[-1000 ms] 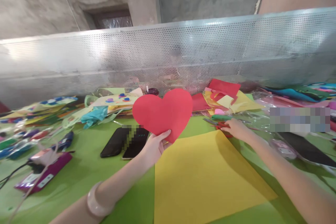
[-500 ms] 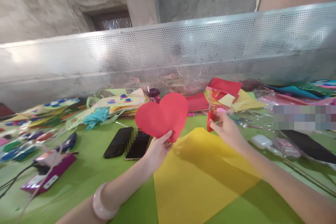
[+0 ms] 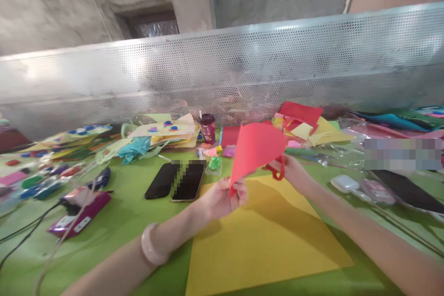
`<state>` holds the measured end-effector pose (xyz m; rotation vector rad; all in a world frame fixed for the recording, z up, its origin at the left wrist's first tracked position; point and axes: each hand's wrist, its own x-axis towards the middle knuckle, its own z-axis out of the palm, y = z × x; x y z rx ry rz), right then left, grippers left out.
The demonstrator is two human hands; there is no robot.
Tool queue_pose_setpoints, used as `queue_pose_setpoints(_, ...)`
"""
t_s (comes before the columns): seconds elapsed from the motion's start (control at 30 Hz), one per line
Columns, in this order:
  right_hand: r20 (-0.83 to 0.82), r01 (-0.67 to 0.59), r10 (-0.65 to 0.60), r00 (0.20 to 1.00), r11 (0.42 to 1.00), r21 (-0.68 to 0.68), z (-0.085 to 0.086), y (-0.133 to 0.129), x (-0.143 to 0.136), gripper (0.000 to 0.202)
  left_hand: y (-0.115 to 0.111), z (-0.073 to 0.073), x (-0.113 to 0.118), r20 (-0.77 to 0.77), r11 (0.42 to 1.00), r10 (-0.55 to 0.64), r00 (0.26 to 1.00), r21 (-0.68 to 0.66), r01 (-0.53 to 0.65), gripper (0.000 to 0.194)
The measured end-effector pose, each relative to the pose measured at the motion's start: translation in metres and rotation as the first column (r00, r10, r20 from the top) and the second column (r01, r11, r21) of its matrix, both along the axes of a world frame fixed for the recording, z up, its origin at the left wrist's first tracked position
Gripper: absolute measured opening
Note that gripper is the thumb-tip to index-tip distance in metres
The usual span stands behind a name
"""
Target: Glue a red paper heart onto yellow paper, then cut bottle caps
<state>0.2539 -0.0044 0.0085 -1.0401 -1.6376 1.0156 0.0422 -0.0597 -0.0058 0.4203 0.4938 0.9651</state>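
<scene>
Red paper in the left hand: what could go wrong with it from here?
The left hand grips the red paper only near its lower end, so the upper part might flex or swing. The red paper also hides much of the scissors in the right hand, so a cut could stray unseen.

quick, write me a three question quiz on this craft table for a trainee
1. Which hand holds the red-handled scissors?
2. True or false: the red paper lies flat on the yellow sheet.
3. Fill in the blank: the pale bangle is on the ____ wrist.

Key:
1. The right hand.
2. False; the left hand holds it up above the sheet.
3. Left.
</scene>
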Motion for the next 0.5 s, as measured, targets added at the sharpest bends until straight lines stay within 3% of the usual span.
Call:
queue_pose_setpoints(0.13, -0.108, -0.207, 0.195, 0.975, 0.973, -0.104, -0.014, -0.009, -0.018, 0.039, -0.014, 0.002, 0.008, 0.050, 0.985, -0.150, 0.987, -0.073, 0.154, 0.024)
queue_pose_setpoints(0.23, -0.187, -0.282, 0.257, 0.948, 0.951, -0.127, -0.021, -0.008, -0.018, 0.031, -0.020, 0.003, 0.010, 0.112, 0.964, -0.227, 0.967, -0.115, 0.240, 0.027)
queue_pose_setpoints(0.4, -0.281, -0.231, 0.196, 0.939, 0.968, -0.096, -0.016, -0.002, -0.013, 0.021, -0.018, 0.000, 0.013, 0.041, 0.951, -0.301, 0.953, -0.063, 0.303, 0.030)
queue_pose_setpoints(0.5, -0.309, -0.132, 0.101, 0.946, 0.988, -0.078, -0.009, 0.000, -0.009, 0.022, -0.014, 0.000, 0.014, -0.102, 0.939, -0.344, 0.933, -0.016, 0.344, 0.021)
